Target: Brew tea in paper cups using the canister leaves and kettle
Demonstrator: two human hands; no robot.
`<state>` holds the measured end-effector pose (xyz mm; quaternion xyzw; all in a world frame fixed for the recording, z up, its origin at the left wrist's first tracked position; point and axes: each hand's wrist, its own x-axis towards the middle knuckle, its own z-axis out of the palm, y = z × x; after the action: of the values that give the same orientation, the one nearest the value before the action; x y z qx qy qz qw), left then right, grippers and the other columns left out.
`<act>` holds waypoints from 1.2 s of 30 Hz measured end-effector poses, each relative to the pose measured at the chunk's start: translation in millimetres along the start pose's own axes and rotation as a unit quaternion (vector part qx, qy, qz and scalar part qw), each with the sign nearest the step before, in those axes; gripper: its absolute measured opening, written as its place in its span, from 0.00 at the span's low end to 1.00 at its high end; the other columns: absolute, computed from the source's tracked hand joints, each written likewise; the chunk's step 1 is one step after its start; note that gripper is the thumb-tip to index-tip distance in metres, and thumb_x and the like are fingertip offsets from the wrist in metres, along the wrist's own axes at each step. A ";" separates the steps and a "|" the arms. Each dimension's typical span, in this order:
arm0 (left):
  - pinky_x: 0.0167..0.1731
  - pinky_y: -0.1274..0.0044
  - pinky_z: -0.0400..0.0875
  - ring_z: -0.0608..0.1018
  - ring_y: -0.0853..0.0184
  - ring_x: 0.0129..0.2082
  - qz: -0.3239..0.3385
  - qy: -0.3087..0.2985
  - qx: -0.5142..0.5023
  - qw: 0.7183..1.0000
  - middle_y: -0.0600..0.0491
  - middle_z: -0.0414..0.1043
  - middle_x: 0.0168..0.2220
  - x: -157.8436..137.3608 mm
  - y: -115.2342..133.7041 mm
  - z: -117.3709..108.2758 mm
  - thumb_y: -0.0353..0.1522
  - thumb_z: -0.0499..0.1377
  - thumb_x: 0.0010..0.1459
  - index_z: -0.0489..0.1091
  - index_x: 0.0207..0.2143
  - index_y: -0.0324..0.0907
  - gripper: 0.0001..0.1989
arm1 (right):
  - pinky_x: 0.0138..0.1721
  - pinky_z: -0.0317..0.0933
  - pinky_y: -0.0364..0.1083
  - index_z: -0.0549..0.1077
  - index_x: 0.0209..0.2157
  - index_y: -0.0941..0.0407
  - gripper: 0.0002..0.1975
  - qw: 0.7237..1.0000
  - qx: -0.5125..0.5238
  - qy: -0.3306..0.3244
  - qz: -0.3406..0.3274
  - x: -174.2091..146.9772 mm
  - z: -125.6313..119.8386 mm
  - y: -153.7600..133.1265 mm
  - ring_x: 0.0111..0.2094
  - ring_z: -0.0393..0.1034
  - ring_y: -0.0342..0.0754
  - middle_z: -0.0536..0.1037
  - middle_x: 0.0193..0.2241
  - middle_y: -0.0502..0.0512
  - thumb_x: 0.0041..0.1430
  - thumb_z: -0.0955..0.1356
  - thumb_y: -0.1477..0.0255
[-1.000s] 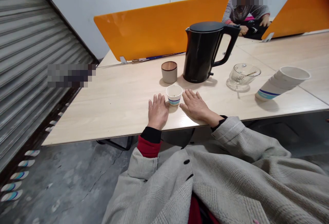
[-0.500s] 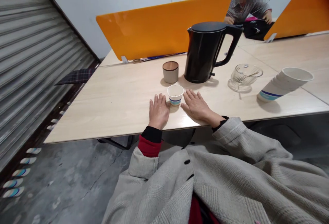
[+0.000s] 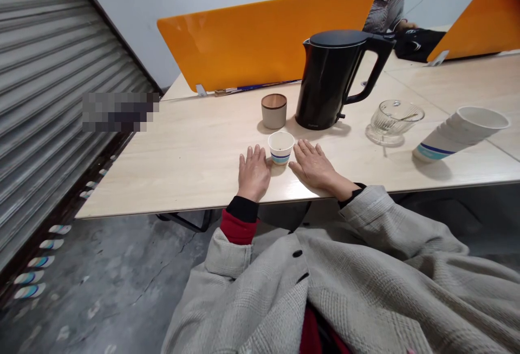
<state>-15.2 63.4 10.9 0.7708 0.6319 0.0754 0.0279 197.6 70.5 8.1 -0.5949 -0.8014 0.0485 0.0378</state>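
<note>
A white paper cup (image 3: 280, 150) with blue and teal bands stands upright between my hands, with small dark specks inside. My left hand (image 3: 254, 173) lies flat on the wooden table (image 3: 195, 164), just left of the cup. On the cup's other side my right hand (image 3: 314, 165) rests palm down, fingers stretched out. Both hold nothing; whether either one touches the cup I cannot tell. Behind the cup stand a grey cup with a brown rim (image 3: 273, 113) and a black electric kettle (image 3: 331, 80), its handle to the right.
To the right are a ribbed glass bowl (image 3: 396, 118) with a thin stick in it and a tilted stack of paper cups (image 3: 459, 133). An orange divider (image 3: 264, 39) crosses the back, brushes at its foot. Beyond it a person sits beside a black bag (image 3: 418, 44).
The whole view has shifted slightly right. My hands and the paper cup keep their places on the table. The person behind the divider has moved an arm.
</note>
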 end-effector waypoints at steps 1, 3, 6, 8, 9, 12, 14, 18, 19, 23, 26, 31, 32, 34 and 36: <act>0.78 0.51 0.50 0.53 0.47 0.81 0.000 0.001 0.000 1.000 0.45 0.51 0.80 0.1 -0.1 0.1 0.40 0.39 0.79 0.56 0.76 0.35 0.32 | 0.77 0.41 0.69 0.56 0.76 0.70 0.39 1.000 0.000 -0.001 0.000 0.0 -0.5 -0.4 0.80 0.42 0.68 0.51 0.78 0.75 0.76 0.54 0.57; 0.78 0.51 0.50 0.53 0.47 0.81 0.000 -0.001 0.001 1.000 0.45 0.51 0.80 0.2 -0.2 0.5 0.40 0.39 0.79 0.57 0.76 0.36 0.32 | 0.77 0.41 0.70 0.56 0.76 0.71 0.39 1.000 0.000 -0.001 -0.001 0.1 -0.9 -0.8 0.80 0.42 0.69 0.50 0.78 0.76 0.76 0.54 0.57; 0.78 0.50 0.49 0.53 0.47 0.81 -0.002 -0.005 -0.001 1.000 0.45 0.51 0.80 0.2 -0.1 0.6 0.40 0.39 0.79 0.56 0.77 0.35 0.32 | 0.77 0.40 0.70 0.55 0.76 0.72 0.40 1.000 -0.001 -0.004 -0.003 0.1 -1.0 -0.8 0.80 0.41 0.68 0.50 0.78 0.76 0.76 0.54 0.57; 0.78 0.50 0.49 0.53 0.47 0.81 -0.002 -0.005 -0.002 1.000 0.45 0.50 0.80 -0.1 0.3 0.0 0.40 0.39 0.79 0.56 0.77 0.35 0.32 | 0.78 0.40 0.69 0.55 0.76 0.71 0.39 1.000 -0.001 -0.004 -0.003 0.1 -0.9 -0.5 0.80 0.42 0.68 0.50 0.78 0.75 0.76 0.54 0.57; 0.78 0.50 0.49 0.53 0.47 0.81 -0.001 -0.005 -0.003 1.000 0.45 0.50 0.80 -0.3 0.4 -0.4 0.40 0.39 0.79 0.56 0.77 0.35 0.32 | 0.78 0.40 0.69 0.55 0.76 0.71 0.40 1.000 -0.001 -0.004 -0.003 0.1 -0.8 -0.3 0.80 0.42 0.68 0.50 0.78 0.75 0.76 0.54 0.57; 0.78 0.51 0.49 0.52 0.47 0.81 -0.001 -0.007 -0.002 1.000 0.45 0.50 0.80 -0.9 0.8 -1.8 0.40 0.39 0.79 0.55 0.77 0.35 0.32 | 0.78 0.40 0.69 0.55 0.76 0.71 0.40 1.000 0.002 -0.003 -0.003 0.2 -0.3 0.5 0.80 0.42 0.67 0.50 0.78 0.75 0.76 0.54 0.57; 0.78 0.51 0.49 0.53 0.48 0.81 -0.001 -0.006 0.000 1.000 0.45 0.51 0.80 -1.0 0.9 -2.2 0.40 0.38 0.79 0.56 0.77 0.35 0.32 | 0.78 0.40 0.69 0.55 0.76 0.70 0.39 1.000 0.003 0.001 -0.003 0.5 0.2 0.8 0.80 0.42 0.67 0.51 0.78 0.75 0.76 0.54 0.57; 0.78 0.51 0.49 0.53 0.47 0.81 0.001 -0.005 0.003 1.000 0.45 0.51 0.80 -1.0 0.8 -1.6 0.40 0.39 0.79 0.56 0.77 0.35 0.32 | 0.78 0.39 0.68 0.55 0.76 0.70 0.40 1.000 0.003 -0.005 0.000 0.7 0.2 0.6 0.80 0.41 0.67 0.50 0.79 0.75 0.76 0.54 0.57; 0.78 0.51 0.49 0.53 0.47 0.81 0.001 -0.005 0.003 1.000 0.45 0.51 0.80 -1.0 0.8 -1.3 0.40 0.39 0.79 0.56 0.77 0.35 0.32 | 0.78 0.39 0.69 0.54 0.76 0.70 0.40 1.000 0.003 -0.008 0.001 0.6 -0.2 0.3 0.80 0.41 0.67 0.50 0.79 0.75 0.76 0.54 0.57; 0.78 0.52 0.49 0.53 0.48 0.81 -0.002 -0.002 0.008 1.000 0.44 0.51 0.80 -1.1 1.0 -0.6 0.40 0.39 0.79 0.56 0.76 0.35 0.32 | 0.78 0.39 0.69 0.55 0.76 0.70 0.39 1.000 0.009 -0.008 0.001 0.3 -1.8 -0.1 0.80 0.41 0.67 0.49 0.79 0.75 0.76 0.54 0.57; 0.78 0.52 0.50 0.53 0.49 0.81 -0.002 0.000 0.012 1.000 0.44 0.52 0.80 -1.0 0.8 -0.4 0.40 0.39 0.79 0.57 0.76 0.36 0.31 | 0.78 0.39 0.69 0.55 0.76 0.70 0.39 1.000 0.016 -0.006 0.002 0.3 -2.2 0.3 0.80 0.41 0.67 0.50 0.79 0.75 0.76 0.54 0.57; 0.78 0.51 0.50 0.54 0.47 0.80 0.002 0.007 0.006 1.000 0.44 0.52 0.80 -0.3 -0.8 1.0 0.39 0.40 0.79 0.57 0.76 0.35 0.31 | 0.78 0.40 0.68 0.56 0.76 0.69 0.39 1.000 0.026 0.000 -0.001 0.5 -0.2 1.9 0.80 0.42 0.66 0.51 0.78 0.75 0.76 0.54 0.56; 0.78 0.51 0.50 0.54 0.47 0.80 0.002 0.008 0.004 1.000 0.44 0.52 0.80 -0.1 -1.2 1.4 0.39 0.40 0.79 0.57 0.76 0.35 0.31 | 0.78 0.40 0.68 0.56 0.76 0.69 0.39 1.000 0.027 0.003 -0.003 0.6 0.6 2.2 0.80 0.43 0.66 0.51 0.78 0.75 0.76 0.54 0.56; 0.78 0.51 0.50 0.54 0.47 0.80 0.002 0.009 0.001 1.000 0.44 0.53 0.80 0.1 -1.9 2.1 0.39 0.40 0.79 0.58 0.76 0.36 0.31 | 0.78 0.41 0.68 0.57 0.76 0.68 0.39 1.000 0.027 0.010 -0.004 0.6 2.2 2.8 0.80 0.43 0.66 0.52 0.78 0.75 0.76 0.54 0.56; 0.78 0.51 0.51 0.54 0.48 0.80 0.002 0.009 0.000 1.000 0.44 0.53 0.79 0.0 -2.3 2.2 0.39 0.41 0.78 0.58 0.76 0.38 0.30 | 0.78 0.41 0.68 0.57 0.75 0.68 0.38 0.999 0.027 0.016 -0.004 0.6 3.6 3.4 0.80 0.44 0.66 0.53 0.78 0.75 0.76 0.54 0.56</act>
<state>-17.1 64.0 8.3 0.7715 0.6305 0.0825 0.0218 200.2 71.9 4.1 -0.5910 -0.8016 0.0610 0.0669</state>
